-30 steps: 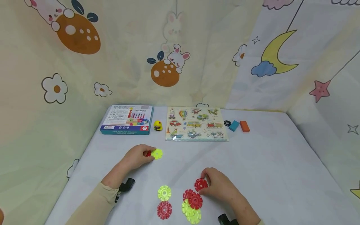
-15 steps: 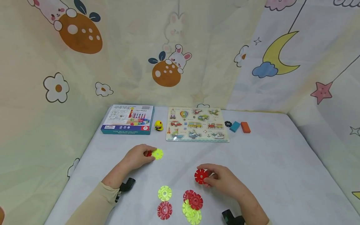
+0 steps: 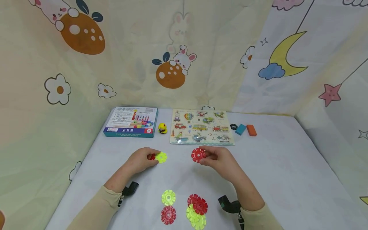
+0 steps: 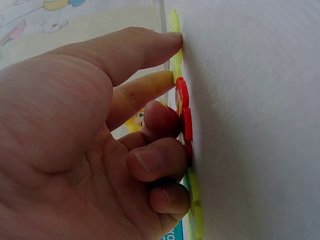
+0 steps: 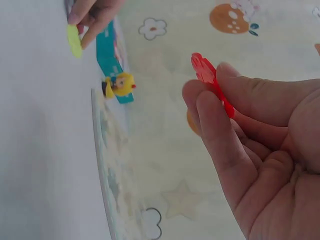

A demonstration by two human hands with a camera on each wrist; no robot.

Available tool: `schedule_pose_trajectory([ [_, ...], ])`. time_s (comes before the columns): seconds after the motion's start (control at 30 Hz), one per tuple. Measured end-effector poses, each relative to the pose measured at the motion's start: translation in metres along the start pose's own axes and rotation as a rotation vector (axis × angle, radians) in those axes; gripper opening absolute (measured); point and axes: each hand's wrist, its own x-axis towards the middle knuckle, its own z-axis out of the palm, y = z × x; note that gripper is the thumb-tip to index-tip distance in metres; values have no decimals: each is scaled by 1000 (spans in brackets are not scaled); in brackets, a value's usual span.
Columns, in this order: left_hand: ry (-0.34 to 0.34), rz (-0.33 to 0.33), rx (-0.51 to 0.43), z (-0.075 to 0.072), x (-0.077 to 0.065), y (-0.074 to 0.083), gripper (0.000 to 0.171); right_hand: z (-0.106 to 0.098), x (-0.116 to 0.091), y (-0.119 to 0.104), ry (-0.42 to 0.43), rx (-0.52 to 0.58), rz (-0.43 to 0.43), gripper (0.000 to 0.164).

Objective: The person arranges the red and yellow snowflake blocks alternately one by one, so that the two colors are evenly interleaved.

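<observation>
In the head view my left hand (image 3: 141,160) holds a yellow-green notched interlocking disc (image 3: 162,157) flat on the cloth between thumb and index finger. The left wrist view shows a red disc (image 4: 188,122) beside it in line, under the curled fingers, then another yellow-green disc (image 4: 196,202). My right hand (image 3: 222,161) pinches a red notched interlocking disc (image 5: 206,72) between thumb and fingers, raised off the table and tilted. Nearer the front, a yellow-green disc (image 3: 168,197) lies against a red disc (image 3: 168,215). Right of them, red discs (image 3: 200,205) overlap yellow-green discs (image 3: 198,222).
Along the back of the white-covered table (image 3: 276,166) stand a boxed toy set (image 3: 130,123), a yellow duck-like figure (image 3: 162,128) and a picture puzzle board (image 3: 202,127). Right of the board lie a black round piece (image 3: 233,126), a blue block (image 3: 240,129) and an orange block (image 3: 251,130).
My right hand has lifted the red disc from beside the front pile and carried it away from me, to just before the puzzle board. The left hand has stayed in place.
</observation>
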Motion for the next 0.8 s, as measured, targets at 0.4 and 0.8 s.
schedule_pose_trajectory([
  [0.4,4,1,-2,-1,-1,1,44,49,55,-4,22,-90,48,49],
  [0.8,9,14,0,0,0,-1,44,93,86,19,-119,-269,28,46],
])
